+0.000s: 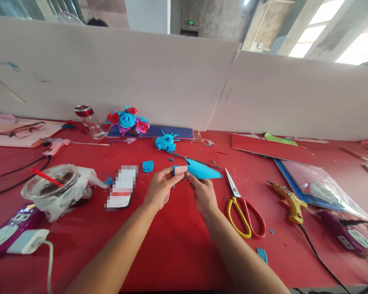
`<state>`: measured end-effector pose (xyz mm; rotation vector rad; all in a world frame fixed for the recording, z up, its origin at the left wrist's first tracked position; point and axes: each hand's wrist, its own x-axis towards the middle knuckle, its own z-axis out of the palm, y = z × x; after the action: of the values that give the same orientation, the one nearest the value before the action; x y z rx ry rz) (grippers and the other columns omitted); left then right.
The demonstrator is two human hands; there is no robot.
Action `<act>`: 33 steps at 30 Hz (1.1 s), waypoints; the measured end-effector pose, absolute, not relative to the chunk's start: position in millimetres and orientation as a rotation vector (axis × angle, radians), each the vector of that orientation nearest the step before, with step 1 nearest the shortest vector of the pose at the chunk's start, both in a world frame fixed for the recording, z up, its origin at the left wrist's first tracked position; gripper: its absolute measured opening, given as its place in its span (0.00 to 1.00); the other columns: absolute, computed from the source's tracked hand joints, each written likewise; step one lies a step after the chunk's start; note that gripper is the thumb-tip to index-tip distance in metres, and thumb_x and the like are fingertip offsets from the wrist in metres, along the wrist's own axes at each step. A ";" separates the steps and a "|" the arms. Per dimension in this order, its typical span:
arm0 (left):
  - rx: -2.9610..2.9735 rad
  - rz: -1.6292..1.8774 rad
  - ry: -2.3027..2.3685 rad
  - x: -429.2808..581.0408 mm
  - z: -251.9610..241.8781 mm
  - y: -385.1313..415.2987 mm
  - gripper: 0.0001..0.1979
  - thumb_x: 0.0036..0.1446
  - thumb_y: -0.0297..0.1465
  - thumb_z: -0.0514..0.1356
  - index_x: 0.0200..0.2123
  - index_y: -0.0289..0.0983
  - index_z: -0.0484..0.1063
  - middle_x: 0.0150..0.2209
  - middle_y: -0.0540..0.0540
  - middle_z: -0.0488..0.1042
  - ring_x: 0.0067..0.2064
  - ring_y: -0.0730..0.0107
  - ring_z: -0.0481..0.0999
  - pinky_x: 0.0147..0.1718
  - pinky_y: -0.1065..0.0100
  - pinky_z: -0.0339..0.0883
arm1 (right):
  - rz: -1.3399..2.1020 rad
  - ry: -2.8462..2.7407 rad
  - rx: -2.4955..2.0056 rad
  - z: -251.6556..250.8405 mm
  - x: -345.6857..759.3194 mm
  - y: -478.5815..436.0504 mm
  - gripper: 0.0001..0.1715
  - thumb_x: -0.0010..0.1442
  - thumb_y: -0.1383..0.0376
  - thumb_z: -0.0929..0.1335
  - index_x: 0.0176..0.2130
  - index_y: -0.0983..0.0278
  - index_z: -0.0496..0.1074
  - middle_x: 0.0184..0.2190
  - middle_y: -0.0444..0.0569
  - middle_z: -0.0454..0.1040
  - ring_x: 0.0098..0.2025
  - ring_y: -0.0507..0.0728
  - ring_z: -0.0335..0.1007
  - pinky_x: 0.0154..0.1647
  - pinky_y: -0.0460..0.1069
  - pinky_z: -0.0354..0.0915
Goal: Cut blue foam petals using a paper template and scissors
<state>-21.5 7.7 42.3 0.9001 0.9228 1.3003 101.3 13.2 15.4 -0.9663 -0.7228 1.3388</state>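
Observation:
Both my hands pinch one strip of blue paper [205, 170] above the middle of the red table. My left hand [160, 188] grips its left end, where a pinkish patch shows. My right hand [203, 192] is closed on it near the middle, and a pointed blue end sticks out to the right. Just behind lies a blue paper flower [166, 143] with a thin brown stem. A small blue paper piece [147, 166] rests left of my hands. Scissors [242, 212] with yellow and red handles lie to the right.
A yellow glue gun [290, 201] and a purple power strip [349, 232] are at the right. Left stand a drink cup [53, 183] in a bag, a phone [122, 188] and a pink glue gun [57, 146]. Paper flowers [128, 121] and a glass bottle [90, 122] stand by the partition.

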 end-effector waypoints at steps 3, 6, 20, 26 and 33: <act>0.835 1.330 0.970 -21.4 38.9 8.7 0.15 0.44 0.37 0.68 0.35 0.36 0.79 0.35 0.44 0.81 0.38 0.65 0.78 0.42 0.65 0.69 | 1.382 -0.707 -0.908 16.6 99.2 12.2 0.11 0.41 0.63 0.77 0.27 0.62 0.76 0.25 0.42 0.76 0.26 0.50 0.66 0.30 0.46 0.61; 0.814 1.342 0.998 -21.3 37.7 9.8 0.15 0.42 0.38 0.69 0.34 0.36 0.80 0.33 0.44 0.81 0.36 0.65 0.78 0.40 0.66 0.69 | 1.437 -0.647 -0.895 20.5 97.6 11.5 0.11 0.39 0.64 0.78 0.26 0.62 0.77 0.25 0.42 0.77 0.27 0.51 0.68 0.31 0.46 0.64; 0.844 1.364 1.027 -22.4 33.2 11.0 0.14 0.42 0.37 0.69 0.34 0.36 0.80 0.33 0.44 0.81 0.36 0.66 0.78 0.40 0.66 0.70 | 1.533 -0.525 -0.872 17.3 95.1 11.0 0.12 0.39 0.67 0.78 0.29 0.63 0.78 0.30 0.45 0.81 0.34 0.54 0.76 0.40 0.47 0.70; 0.915 1.381 0.992 -21.9 32.6 11.4 0.13 0.45 0.37 0.68 0.34 0.37 0.80 0.34 0.44 0.81 0.37 0.65 0.78 0.43 0.64 0.69 | 1.528 -0.535 -0.845 17.8 94.2 12.2 0.14 0.39 0.67 0.78 0.30 0.61 0.78 0.33 0.45 0.81 0.38 0.55 0.77 0.41 0.47 0.71; 1.434 1.568 1.154 -34.5 34.5 8.2 0.06 0.50 0.33 0.65 0.33 0.45 0.81 0.35 0.48 0.77 0.39 0.66 0.75 0.41 0.66 0.69 | 1.567 -0.553 -0.676 19.0 92.2 10.3 0.12 0.39 0.70 0.77 0.29 0.60 0.78 0.31 0.43 0.81 0.36 0.53 0.75 0.43 0.46 0.70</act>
<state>-34.5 8.2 34.5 1.4342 1.1543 1.5675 92.2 10.3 19.0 -0.6759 -0.5531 1.5675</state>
